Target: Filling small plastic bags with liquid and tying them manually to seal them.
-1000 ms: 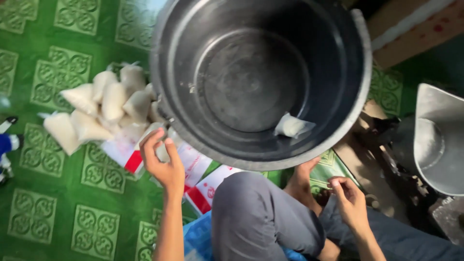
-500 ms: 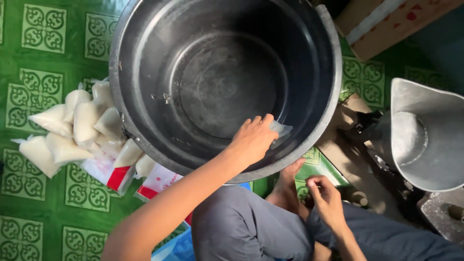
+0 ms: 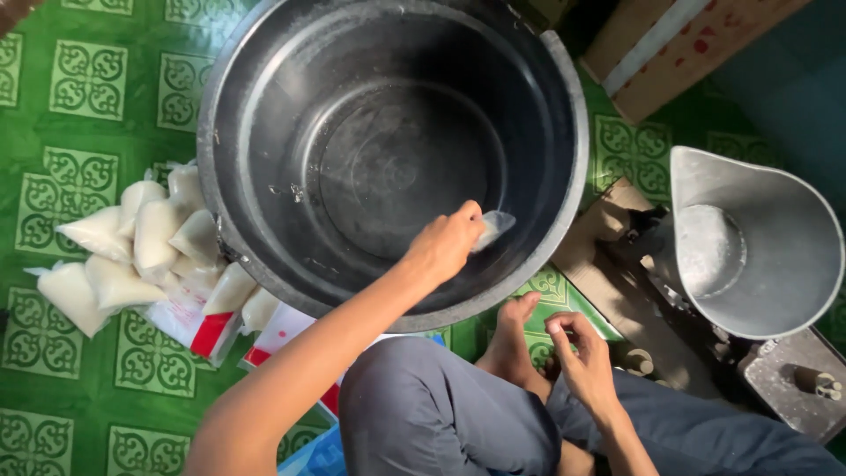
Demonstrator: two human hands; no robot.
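Basin (image 3: pixel 264 291) interior open; filled bags (image 3: pixel 150 256) crowd its left.

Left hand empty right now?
No: the left hand grips a small clear bag against the inner wall of the black tub.

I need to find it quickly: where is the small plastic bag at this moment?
In the head view, the small plastic bag lies inside the big dark basin, against its near right wall. The left hand grips it; the metal scoop stands further right.

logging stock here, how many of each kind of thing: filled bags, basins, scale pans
small clear plastic bags filled with white grains, piled on the floor: about 9
small clear bag in the left hand, inside the basin: 1
large black round basin: 1
grey metal scale pan: 1
total: about 12
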